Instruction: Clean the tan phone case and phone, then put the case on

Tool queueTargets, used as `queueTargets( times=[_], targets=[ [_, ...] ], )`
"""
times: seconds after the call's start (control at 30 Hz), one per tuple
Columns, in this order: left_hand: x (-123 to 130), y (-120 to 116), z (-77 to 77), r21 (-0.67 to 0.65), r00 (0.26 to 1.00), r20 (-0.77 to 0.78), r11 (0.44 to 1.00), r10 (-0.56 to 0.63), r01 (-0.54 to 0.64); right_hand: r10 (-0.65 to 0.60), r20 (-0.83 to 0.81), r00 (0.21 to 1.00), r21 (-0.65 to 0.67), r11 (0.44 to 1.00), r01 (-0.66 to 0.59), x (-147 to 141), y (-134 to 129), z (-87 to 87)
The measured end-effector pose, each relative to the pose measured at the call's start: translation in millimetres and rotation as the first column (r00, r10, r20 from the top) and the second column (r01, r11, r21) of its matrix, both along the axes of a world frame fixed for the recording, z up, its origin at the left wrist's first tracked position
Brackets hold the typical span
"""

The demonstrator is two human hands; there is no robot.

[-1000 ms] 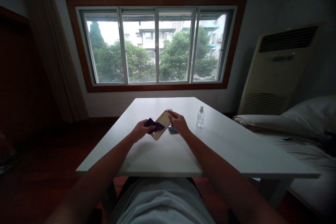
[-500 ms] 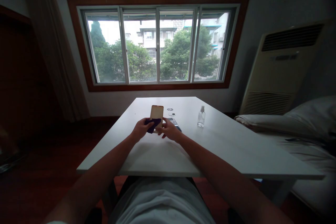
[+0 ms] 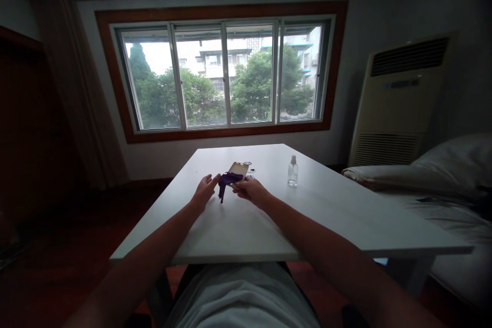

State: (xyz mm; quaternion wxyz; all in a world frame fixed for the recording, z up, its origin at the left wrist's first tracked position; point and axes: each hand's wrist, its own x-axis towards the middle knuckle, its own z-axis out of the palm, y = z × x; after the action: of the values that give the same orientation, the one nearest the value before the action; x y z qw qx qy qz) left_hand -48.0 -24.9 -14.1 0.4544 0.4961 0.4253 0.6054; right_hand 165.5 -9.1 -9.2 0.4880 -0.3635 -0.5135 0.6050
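My right hand (image 3: 251,189) grips a gold-coloured phone (image 3: 239,168) by its lower right side, tilted above the table. Draped across the phone's lower part is a dark purple cloth (image 3: 229,178), one end hanging down on the left. Beside that cloth, my left hand (image 3: 205,192) has its fingers stretched out and apart. Its fingertips come up to the cloth's left edge; whether they touch it I cannot tell. Behind the phone, small round items (image 3: 251,170) lie on the table, partly hidden.
A clear spray bottle (image 3: 292,173) stands upright on the white table (image 3: 330,220), right of my hands. Beyond the table are a window (image 3: 226,77) and a tall air conditioner (image 3: 388,107). A covered sofa (image 3: 453,205) is at the right.
My left hand has let go of the cloth and moved slightly left. The cloth now hangs over the phone, which has tipped flatter in my right hand. The view has shifted slightly.
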Motion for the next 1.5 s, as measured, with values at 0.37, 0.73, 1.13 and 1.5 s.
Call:
queueTargets(
  times=[0.37, 0.73, 1.13, 1.5],
  targets=[
    [10.3, -16.0, 5.8, -0.147, 0.942, -0.197, 0.958, -0.273, 0.247, -0.011, 0.107, 0.994, 0.149, 0.989, -0.005, 0.1, -1.3, -5.1],
    [10.2, -8.6, 1.5, -0.22, 0.953, -0.14, 0.947, -0.269, 0.235, -0.129, 0.334, 0.934, 0.394, 0.919, -0.014, -3.9, 1.2, -7.5],
    [5.4, -0.5, -1.2, -0.162, 0.945, 0.095, 0.932, -0.313, 0.324, -0.017, 0.438, 0.899, 0.376, 0.912, -0.165, -4.7, -2.5, -10.2],
    [-2.4, 12.2, -3.1, -0.07, 0.967, 0.219, 0.986, -0.132, 0.15, 0.007, 0.473, 0.881, 0.372, 0.905, -0.207, -3.2, -5.0, -9.7]
  ],
)
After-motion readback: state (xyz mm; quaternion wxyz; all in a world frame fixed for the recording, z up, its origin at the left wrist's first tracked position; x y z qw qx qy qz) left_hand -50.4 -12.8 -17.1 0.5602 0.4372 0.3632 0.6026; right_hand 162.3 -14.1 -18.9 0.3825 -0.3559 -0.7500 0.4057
